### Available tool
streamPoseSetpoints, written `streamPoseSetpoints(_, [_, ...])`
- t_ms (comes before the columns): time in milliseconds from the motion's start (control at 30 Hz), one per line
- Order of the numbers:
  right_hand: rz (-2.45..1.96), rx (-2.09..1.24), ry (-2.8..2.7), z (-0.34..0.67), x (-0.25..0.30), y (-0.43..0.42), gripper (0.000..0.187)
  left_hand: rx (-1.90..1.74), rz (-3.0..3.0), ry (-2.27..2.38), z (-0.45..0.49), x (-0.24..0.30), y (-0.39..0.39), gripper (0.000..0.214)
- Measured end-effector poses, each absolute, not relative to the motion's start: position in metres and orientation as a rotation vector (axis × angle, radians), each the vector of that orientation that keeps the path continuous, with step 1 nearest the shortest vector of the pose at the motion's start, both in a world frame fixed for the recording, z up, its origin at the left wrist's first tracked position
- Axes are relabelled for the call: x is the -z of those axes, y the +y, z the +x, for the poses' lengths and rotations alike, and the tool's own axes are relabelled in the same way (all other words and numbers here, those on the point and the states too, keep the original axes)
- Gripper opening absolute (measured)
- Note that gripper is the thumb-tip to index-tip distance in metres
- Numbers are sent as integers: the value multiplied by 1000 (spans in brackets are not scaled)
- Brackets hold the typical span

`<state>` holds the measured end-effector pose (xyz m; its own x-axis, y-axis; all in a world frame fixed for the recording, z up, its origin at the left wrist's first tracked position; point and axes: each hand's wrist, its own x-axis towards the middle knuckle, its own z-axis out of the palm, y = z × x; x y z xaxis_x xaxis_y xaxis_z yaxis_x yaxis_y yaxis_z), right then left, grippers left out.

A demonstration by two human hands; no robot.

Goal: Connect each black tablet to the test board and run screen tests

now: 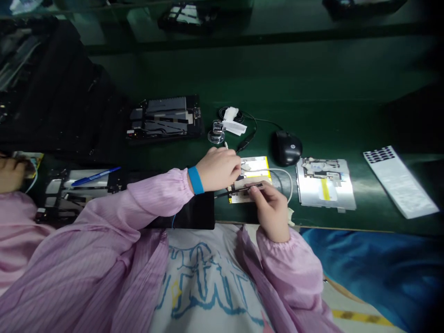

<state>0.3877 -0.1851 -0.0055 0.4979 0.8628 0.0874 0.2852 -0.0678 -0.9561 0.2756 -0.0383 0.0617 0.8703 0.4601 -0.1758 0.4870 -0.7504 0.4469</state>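
Note:
My left hand (219, 169) reaches in from the left with a blue band on its wrist. Its fingers are curled closed above the edge of a flat silver-and-yellow battery pack (258, 163); what they hold, if anything, is hidden. My right hand (272, 206) pinches a thin black tweezers-like tool (239, 190) between thumb and fingers. That tool lies slantwise over the lower part of the pack, pointing left. A beige strip (250, 183) shows just above it. From the pack, a white cable (290, 182) loops round to the right of my right hand.
A silver metal plate (342, 187) and a white sheet with dark labels (402, 185) lie right, below a black mouse (287, 148). An opened device (166, 118) and a metal counter (217, 132) sit behind. A blue pen (96, 176) and another person's hand (12, 173) are left.

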Motion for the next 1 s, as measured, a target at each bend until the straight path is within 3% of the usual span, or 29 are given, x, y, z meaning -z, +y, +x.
streamPoseSetpoints(133, [-1479, -844, -725, 386, 3, -180, 17, 106, 2280, 524, 277, -68, -56, 24])
streamPoseSetpoints(267, [-1470, -845, -654, 385, 3, -178, 16, 153, 2280, 664, 272, -67, -56, 15])
streamPoseSetpoints(467, [-1666, -495, -1115, 385, 14, -183, 9, 220, 2449, 854, 260, -65, -48, 20])
streamPoseSetpoints(633, [-1668, -181, -1530, 380, 27, -182, 17, 270, 2526, 918, 262, -61, -54, 24])
streamPoseSetpoints(1000, [-1654, -87, -1565, 379, 34, -184, 17, 330, 2690, 837, 271, -61, -80, 32])
